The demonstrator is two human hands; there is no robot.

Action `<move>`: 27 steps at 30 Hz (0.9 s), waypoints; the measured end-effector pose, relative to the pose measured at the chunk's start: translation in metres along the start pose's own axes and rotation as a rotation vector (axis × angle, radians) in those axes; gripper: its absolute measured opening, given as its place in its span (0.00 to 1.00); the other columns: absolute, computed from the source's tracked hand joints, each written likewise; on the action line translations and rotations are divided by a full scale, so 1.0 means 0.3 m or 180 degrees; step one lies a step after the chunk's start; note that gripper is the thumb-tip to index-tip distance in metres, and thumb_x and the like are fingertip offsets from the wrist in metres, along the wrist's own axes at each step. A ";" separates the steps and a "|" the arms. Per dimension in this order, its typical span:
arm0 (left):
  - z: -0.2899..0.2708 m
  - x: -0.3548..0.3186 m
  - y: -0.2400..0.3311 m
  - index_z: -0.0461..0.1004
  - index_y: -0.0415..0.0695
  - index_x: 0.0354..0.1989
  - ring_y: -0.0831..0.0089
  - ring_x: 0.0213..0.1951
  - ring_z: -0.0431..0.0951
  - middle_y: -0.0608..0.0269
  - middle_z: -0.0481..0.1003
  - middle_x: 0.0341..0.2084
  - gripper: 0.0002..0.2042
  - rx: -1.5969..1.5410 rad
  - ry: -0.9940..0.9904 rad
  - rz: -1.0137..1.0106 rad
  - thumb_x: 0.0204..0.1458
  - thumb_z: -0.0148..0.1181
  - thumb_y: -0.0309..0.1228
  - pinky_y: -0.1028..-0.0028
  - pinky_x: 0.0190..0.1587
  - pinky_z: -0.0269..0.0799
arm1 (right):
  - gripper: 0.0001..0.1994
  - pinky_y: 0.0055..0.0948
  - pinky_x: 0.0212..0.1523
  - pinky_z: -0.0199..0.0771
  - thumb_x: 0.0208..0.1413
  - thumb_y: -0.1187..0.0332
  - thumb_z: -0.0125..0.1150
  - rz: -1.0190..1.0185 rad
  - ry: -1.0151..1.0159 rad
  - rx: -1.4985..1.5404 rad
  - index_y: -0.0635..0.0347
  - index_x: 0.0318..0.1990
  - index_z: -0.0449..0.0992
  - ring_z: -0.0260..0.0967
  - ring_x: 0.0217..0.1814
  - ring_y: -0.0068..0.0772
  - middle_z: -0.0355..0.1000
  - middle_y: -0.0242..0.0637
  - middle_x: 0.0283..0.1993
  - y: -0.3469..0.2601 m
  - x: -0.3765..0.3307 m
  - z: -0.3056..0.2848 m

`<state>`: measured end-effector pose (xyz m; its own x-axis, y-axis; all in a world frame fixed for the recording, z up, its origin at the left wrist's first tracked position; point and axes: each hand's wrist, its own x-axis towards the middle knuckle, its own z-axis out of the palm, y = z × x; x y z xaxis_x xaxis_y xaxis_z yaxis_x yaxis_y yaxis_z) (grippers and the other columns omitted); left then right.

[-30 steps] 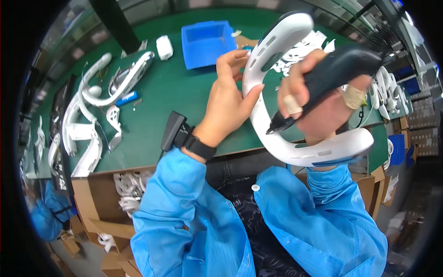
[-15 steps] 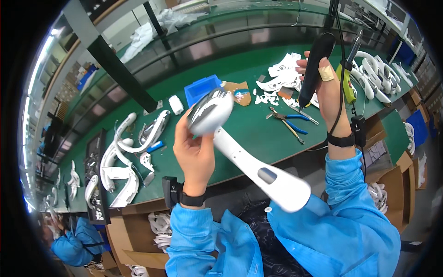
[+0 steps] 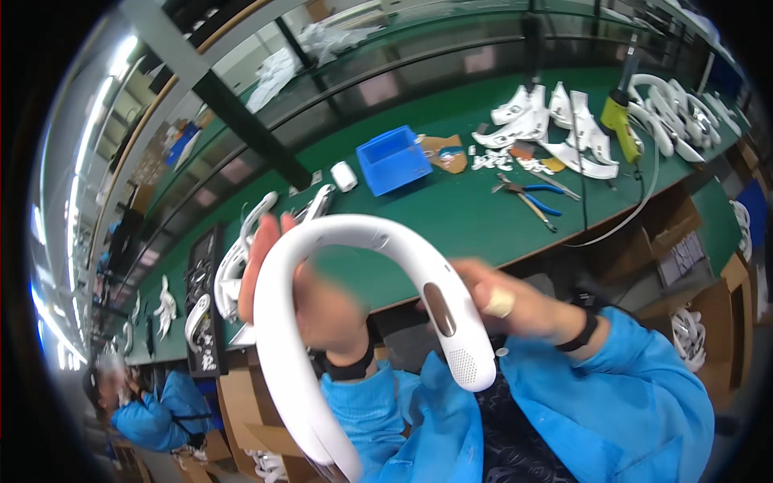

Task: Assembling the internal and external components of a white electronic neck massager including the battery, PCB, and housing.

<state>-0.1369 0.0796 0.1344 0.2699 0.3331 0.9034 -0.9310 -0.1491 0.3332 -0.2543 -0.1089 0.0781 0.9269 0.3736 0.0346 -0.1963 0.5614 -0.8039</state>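
A white U-shaped neck-fan housing (image 3: 338, 241) is held up in front of me, its arch at the top and its two arms pointing down. My left hand (image 3: 310, 302) grips it from behind at the left arm, fingers showing above the rim. My right hand (image 3: 503, 306), with a bandaged finger and a black wristband, touches the right arm near its grey oval button and speckled vent. Both sleeves are blue. The black electric screwdriver is no longer in my right hand.
The green bench (image 3: 451, 209) carries a blue bin (image 3: 393, 159), blue-handled pliers (image 3: 527, 197), a yellow-green tool (image 3: 618, 121) on a cable, and piles of white housings at left (image 3: 233, 266) and right (image 3: 580, 133). Cardboard boxes sit below. Another person in blue (image 3: 149, 410) sits lower left.
My right hand has come down from the bench without the black screwdriver and now meets the housing. The housing has been turned so that its arch faces up.
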 end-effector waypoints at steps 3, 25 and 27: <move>-0.110 -0.026 0.001 0.65 0.28 0.60 0.52 0.49 0.81 0.35 0.73 0.56 0.23 0.0752 -0.0085 0.0478 0.66 0.58 0.34 0.60 0.50 0.83 | 0.29 0.33 0.37 0.82 0.66 0.58 0.60 0.0782 -0.0295 0.0845 0.63 0.67 0.57 0.79 0.40 0.34 0.74 0.46 0.55 0.043 0.019 0.114; -0.144 -0.440 -0.123 0.75 0.35 0.54 0.72 0.38 0.78 0.54 0.79 0.45 0.13 0.0234 -0.1899 -0.2521 0.62 0.56 0.17 0.76 0.41 0.74 | 0.19 0.33 0.28 0.74 0.62 0.66 0.60 -0.3889 0.3855 -0.1340 0.60 0.56 0.63 0.70 0.27 0.29 0.69 0.36 0.37 -0.967 -0.688 -0.769; -0.120 -0.457 -0.122 0.75 0.35 0.52 0.71 0.39 0.78 0.54 0.79 0.44 0.11 0.0356 -0.1876 -0.2579 0.62 0.56 0.18 0.75 0.42 0.75 | 0.23 0.31 0.24 0.73 0.59 0.67 0.62 -0.3851 0.4342 -0.1450 0.61 0.57 0.61 0.70 0.26 0.29 0.70 0.38 0.38 -1.073 -0.656 -0.963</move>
<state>-0.1487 0.0729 -0.0112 0.9179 -0.1360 0.3727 -0.3927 -0.1783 0.9022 -0.2812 -0.5766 0.1586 0.1110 -0.9184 0.3797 0.5494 -0.2617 -0.7935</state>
